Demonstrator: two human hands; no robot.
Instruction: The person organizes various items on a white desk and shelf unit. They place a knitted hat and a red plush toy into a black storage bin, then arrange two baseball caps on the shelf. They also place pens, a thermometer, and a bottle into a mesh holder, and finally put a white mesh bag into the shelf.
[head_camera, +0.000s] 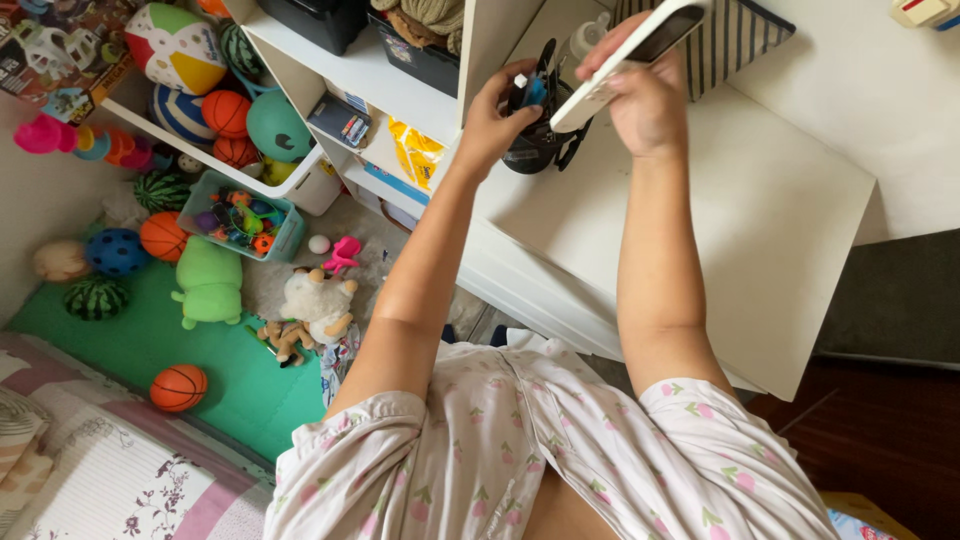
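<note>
My right hand (645, 100) grips a slim white phone-like device (625, 60) with a dark screen, tilted over the white desk (760, 220). My left hand (497, 118) pinches a small blue piece (535, 92) at the top of a black holder-like object (540, 140) that stands on the desk near its left edge. The device's lower end sits just above that black object. Both forearms reach up from my flowered pyjama top.
White shelves (350, 75) at the left hold balls, dark bins and yellow packets. On the floor lie a green mat (150, 340), basketballs, plush toys and a teal toy basket (240, 215). A striped bag (735, 40) stands at the desk's back. Bedding fills the lower left.
</note>
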